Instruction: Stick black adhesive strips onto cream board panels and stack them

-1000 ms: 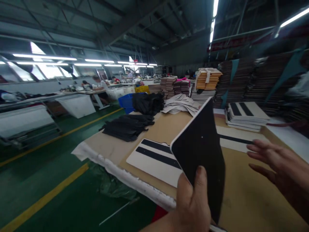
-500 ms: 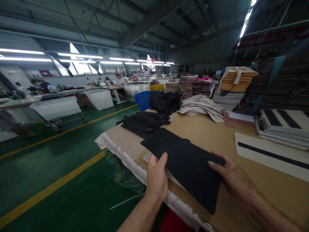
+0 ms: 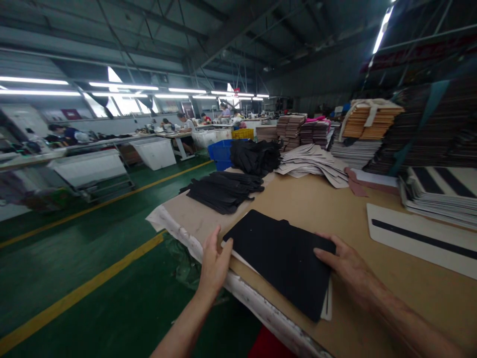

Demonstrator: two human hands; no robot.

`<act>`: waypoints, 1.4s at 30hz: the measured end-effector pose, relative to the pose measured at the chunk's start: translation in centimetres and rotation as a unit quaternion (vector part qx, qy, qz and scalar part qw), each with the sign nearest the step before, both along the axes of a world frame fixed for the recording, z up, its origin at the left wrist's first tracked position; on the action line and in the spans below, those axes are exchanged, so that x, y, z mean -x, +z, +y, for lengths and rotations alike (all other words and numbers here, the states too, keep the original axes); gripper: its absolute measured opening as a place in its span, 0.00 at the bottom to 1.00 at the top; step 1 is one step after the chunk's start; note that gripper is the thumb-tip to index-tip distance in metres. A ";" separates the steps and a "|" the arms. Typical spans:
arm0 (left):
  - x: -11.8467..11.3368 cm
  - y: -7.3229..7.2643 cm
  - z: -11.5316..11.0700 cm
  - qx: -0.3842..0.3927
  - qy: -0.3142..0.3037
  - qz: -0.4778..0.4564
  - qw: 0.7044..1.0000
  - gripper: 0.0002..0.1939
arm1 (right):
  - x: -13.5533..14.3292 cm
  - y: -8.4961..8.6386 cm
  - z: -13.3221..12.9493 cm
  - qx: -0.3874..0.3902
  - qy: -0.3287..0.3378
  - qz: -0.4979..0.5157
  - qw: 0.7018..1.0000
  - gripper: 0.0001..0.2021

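Observation:
A flat black panel point(image 3: 279, 258) lies over pale sheets near the table's front edge, their pale edges showing at its left and lower right. My right hand point(image 3: 341, 258) grips the panel's right end, thumb on top and fingers at the far edge. At the panel's left corner is my left hand point(image 3: 216, 258), thumb and fingers apart, the thumb touching the edge. Beyond the panel lies a pile of black strips point(image 3: 223, 191). To the right rests a pale panel with a black stripe point(image 3: 421, 241).
On the brown tabletop point(image 3: 305, 199) stand a black fabric heap point(image 3: 255, 156), fanned pale sheets point(image 3: 313, 164) and a striped stack point(image 3: 439, 199). A blue bin point(image 3: 220, 154) is beyond the table. People sit at benches in the background.
The black panel has come down onto the pale sheets and shifted slightly left. My left hand has moved left and opened at its corner. My right hand moved slightly left with the panel.

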State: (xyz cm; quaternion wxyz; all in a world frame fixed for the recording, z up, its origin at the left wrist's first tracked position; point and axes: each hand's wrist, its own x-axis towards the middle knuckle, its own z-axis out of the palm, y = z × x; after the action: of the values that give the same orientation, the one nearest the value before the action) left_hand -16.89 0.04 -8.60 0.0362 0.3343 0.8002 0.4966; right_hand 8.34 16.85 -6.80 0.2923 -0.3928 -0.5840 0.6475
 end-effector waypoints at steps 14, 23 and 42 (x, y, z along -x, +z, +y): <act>1.4 -1.9 1.3 0.051 -0.036 0.101 0.993 0.24 | 0.3 0.1 1.2 0.054 0.022 0.050 0.997 0.35; 1.2 -2.2 1.1 0.046 -0.048 0.136 0.988 0.24 | 0.0 -1.6 3.1 -0.373 -0.032 -0.277 0.885 0.25; 4.9 -1.4 -0.4 0.151 -0.226 0.204 0.941 0.37 | -1.3 -3.9 -1.3 -0.465 0.013 -0.411 0.784 0.33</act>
State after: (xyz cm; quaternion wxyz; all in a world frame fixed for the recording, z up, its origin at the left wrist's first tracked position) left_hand -21.78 -0.38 -9.97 0.0335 0.5911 0.7594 0.2700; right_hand 9.67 15.53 -10.70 0.1640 -0.4307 -0.8840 0.0788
